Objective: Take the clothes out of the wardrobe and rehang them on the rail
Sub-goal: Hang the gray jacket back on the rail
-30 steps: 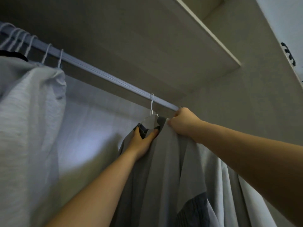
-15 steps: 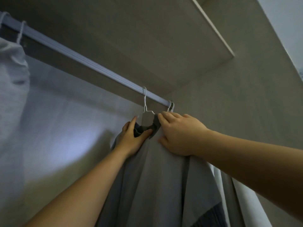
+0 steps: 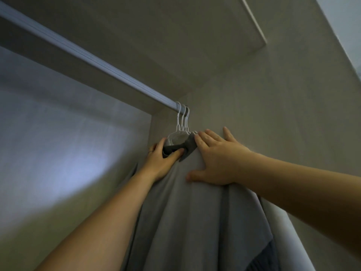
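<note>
Plainly, the pale grey cloth garment (image 3: 195, 212) hung directly beneath the far right end of the ribbed silver metal rail (image 3: 97, 63). It was carried by one of three thin white hangers (image 3: 182, 122) whose hooks sat bunched together at the rail's end, close against the beige wardrobe side wall (image 3: 273, 114). My left hand (image 3: 162, 163), just below the rail's end, had its thumb and fingers curled round the garment's darker grey collar (image 3: 181, 148) where it wrapped the hanger's neck. My right hand (image 3: 216, 159), below the rail and right of its end, lay flat with fingers straight and spread, pressing the cloth toward the side wall and gripping nothing. I judged the garment light and thoroughly soft: it fell from the rail in long loose folds, so it would sag and swing if I took it by the fabric alone. The cloth also looked smooth enough to slip off a tilted hanger. The hanger was the stiff part, so I reckoned the best hold was its neck just under the hook, collar pinched in with it. I could not tell whether the neighbouring hooks touched; they might snag.
</note>
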Demonstrator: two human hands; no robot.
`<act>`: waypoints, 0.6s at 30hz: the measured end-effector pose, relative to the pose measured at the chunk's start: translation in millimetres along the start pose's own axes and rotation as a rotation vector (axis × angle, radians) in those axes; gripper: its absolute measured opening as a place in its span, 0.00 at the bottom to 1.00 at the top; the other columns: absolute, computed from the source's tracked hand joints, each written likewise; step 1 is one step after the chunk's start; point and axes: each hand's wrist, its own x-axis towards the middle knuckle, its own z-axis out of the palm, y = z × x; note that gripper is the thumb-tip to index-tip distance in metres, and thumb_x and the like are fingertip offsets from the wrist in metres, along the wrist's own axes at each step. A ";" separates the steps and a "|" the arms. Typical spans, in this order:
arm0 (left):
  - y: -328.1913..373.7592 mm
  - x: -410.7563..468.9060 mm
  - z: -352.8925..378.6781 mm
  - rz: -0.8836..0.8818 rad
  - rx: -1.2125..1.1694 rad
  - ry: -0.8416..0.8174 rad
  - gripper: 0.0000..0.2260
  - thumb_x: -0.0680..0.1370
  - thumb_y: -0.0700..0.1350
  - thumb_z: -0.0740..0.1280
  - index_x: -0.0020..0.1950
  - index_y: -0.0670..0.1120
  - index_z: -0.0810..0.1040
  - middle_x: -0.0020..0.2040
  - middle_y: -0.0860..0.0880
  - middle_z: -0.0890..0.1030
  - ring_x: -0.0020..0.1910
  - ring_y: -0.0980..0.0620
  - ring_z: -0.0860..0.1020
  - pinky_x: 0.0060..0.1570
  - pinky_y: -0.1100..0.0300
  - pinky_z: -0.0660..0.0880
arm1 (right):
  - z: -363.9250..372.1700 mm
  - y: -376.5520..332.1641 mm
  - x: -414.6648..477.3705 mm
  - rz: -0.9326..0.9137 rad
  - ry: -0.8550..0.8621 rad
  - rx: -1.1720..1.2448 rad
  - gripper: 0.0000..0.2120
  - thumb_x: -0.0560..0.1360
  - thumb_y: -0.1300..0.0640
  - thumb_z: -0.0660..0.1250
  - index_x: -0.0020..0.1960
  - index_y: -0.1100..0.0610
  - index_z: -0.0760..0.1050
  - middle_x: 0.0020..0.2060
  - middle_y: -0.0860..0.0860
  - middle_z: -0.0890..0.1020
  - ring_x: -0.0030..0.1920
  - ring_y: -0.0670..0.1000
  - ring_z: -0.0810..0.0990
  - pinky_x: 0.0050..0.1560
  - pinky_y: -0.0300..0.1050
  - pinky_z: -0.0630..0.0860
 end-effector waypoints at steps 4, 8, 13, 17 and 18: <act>-0.5 0.4 11.4 0.009 0.013 0.013 0.37 0.75 0.65 0.66 0.80 0.55 0.59 0.78 0.45 0.61 0.74 0.43 0.66 0.72 0.47 0.65 | 4.0 2.7 3.6 0.008 -0.004 0.004 0.56 0.68 0.21 0.53 0.80 0.57 0.39 0.80 0.51 0.45 0.79 0.51 0.41 0.75 0.61 0.36; 6.8 -5.8 4.5 -0.027 -0.025 -0.044 0.44 0.67 0.74 0.64 0.79 0.58 0.58 0.79 0.48 0.60 0.76 0.44 0.63 0.73 0.44 0.64 | 3.9 2.5 1.8 0.014 0.000 0.023 0.56 0.68 0.22 0.54 0.80 0.56 0.38 0.80 0.51 0.45 0.79 0.51 0.42 0.76 0.61 0.37; 21.5 -26.6 -14.8 -0.096 0.031 -0.100 0.35 0.78 0.67 0.59 0.81 0.58 0.52 0.82 0.49 0.54 0.79 0.46 0.58 0.76 0.50 0.57 | 1.6 -3.6 -14.7 0.055 0.064 0.121 0.52 0.71 0.26 0.58 0.80 0.56 0.41 0.79 0.50 0.47 0.79 0.51 0.44 0.76 0.62 0.41; 30.9 -69.8 -27.6 -0.082 0.032 -0.123 0.36 0.79 0.65 0.60 0.81 0.55 0.51 0.82 0.49 0.50 0.80 0.49 0.52 0.76 0.53 0.51 | 8.6 -7.5 -50.7 0.073 0.120 0.186 0.45 0.74 0.32 0.58 0.80 0.53 0.44 0.79 0.48 0.44 0.79 0.52 0.43 0.75 0.65 0.41; 36.0 -82.0 -29.4 -0.065 0.046 -0.126 0.35 0.79 0.65 0.61 0.81 0.56 0.52 0.82 0.49 0.49 0.80 0.50 0.51 0.76 0.54 0.50 | 10.4 -7.6 -62.7 0.067 0.123 0.197 0.43 0.75 0.33 0.58 0.80 0.51 0.45 0.79 0.47 0.43 0.79 0.52 0.42 0.75 0.65 0.40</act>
